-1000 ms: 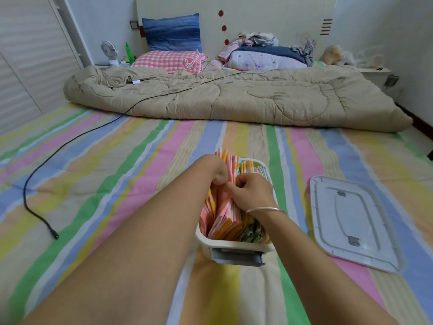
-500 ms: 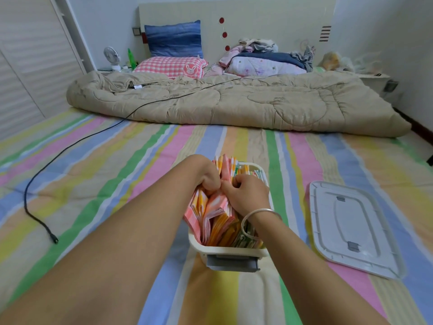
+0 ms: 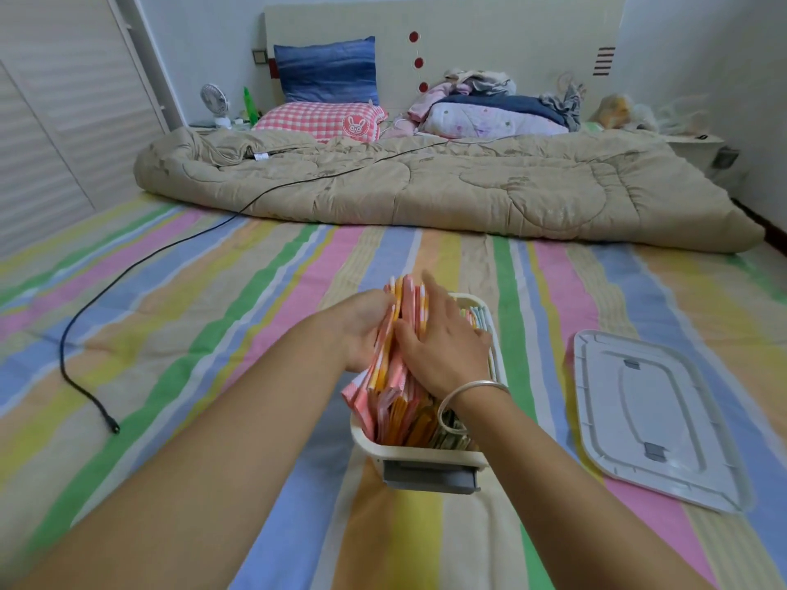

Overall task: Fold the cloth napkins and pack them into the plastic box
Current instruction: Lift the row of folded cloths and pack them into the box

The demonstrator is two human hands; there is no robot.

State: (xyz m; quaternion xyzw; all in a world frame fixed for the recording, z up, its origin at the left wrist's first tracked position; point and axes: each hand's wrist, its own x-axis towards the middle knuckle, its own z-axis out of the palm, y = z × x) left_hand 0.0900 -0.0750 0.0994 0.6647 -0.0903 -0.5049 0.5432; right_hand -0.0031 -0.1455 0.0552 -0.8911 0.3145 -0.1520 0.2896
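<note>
Right grip (image 3: pixel 443 351) is now uncurling, fingers (image 3: pixel 431 291) flat against upright napkins (image 3: pixel 409 304); left grip (image 3: pixel 362 330) is clutching their far side, above box (image 3: pixel 426 455).

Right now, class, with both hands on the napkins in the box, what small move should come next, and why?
Probably press the raised napkins down into the plastic box: they stand above its rim between the left hand and right hand, and the lid lies beside it.
</note>
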